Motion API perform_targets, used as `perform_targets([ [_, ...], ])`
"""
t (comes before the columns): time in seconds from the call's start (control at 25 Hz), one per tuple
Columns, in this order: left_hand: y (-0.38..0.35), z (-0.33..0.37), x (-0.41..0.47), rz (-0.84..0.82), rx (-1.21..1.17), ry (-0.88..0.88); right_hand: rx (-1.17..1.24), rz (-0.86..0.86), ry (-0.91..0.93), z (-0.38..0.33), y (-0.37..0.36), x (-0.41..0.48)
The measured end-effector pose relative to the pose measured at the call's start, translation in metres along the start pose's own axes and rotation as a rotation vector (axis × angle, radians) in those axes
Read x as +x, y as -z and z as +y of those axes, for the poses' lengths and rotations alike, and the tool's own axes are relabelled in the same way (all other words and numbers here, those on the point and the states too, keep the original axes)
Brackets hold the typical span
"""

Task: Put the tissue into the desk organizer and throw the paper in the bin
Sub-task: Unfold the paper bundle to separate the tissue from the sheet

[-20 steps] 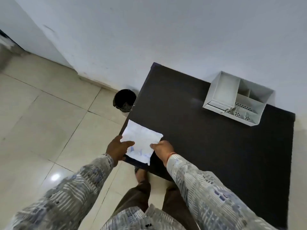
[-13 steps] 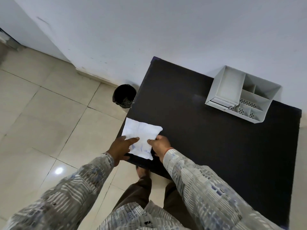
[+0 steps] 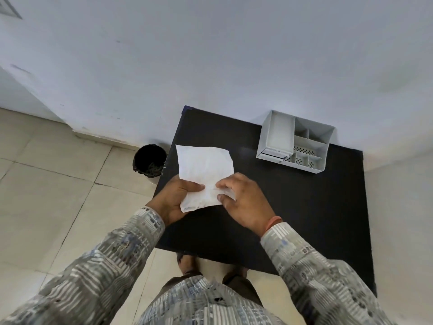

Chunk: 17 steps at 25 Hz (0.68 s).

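While over table (image 3: 304, 207), paper (image 3: 203, 170) (creased) pinched between both hands.

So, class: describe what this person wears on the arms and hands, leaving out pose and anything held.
Both arms are covered by long sleeves in a grey, white and blue patchwork-like striped print, reaching to the wrists. The left hand is bare. The right hand is bare too, with a thin orange band at its wrist.
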<state>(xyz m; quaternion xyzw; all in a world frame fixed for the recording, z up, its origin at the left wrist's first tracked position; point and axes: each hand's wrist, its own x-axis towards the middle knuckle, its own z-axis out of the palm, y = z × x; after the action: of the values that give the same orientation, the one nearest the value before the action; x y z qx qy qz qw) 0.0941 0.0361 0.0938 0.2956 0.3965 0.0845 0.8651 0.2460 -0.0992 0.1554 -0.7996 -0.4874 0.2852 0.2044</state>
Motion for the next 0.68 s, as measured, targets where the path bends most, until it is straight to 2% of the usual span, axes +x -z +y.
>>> perform_targets([
  [0.12,-0.013,0.006,-0.002,-0.085,0.081,-0.047,-0.055,0.011,-0.014,0.002,0.007,-0.008],
  [0.28,-0.022,0.010,-0.011,-0.101,0.142,-0.045,-0.083,0.027,0.003,-0.010,0.020,-0.021],
  [0.36,-0.021,0.013,-0.010,-0.061,0.111,-0.052,-0.072,-0.012,0.059,-0.014,0.026,-0.034],
  [0.44,-0.045,0.018,-0.013,-0.074,0.111,-0.002,-0.086,0.086,0.073,-0.016,0.049,-0.073],
  [0.56,-0.061,0.027,-0.020,-0.027,0.091,0.042,-0.153,0.107,0.052,-0.020,0.055,-0.084],
  [0.64,-0.071,0.029,-0.030,-0.069,0.052,0.062,-0.253,0.122,0.072,-0.020,0.044,-0.070],
  [0.68,-0.075,0.030,-0.035,-0.104,0.021,0.058,-0.227,0.142,0.075,-0.019,0.038,-0.062],
])
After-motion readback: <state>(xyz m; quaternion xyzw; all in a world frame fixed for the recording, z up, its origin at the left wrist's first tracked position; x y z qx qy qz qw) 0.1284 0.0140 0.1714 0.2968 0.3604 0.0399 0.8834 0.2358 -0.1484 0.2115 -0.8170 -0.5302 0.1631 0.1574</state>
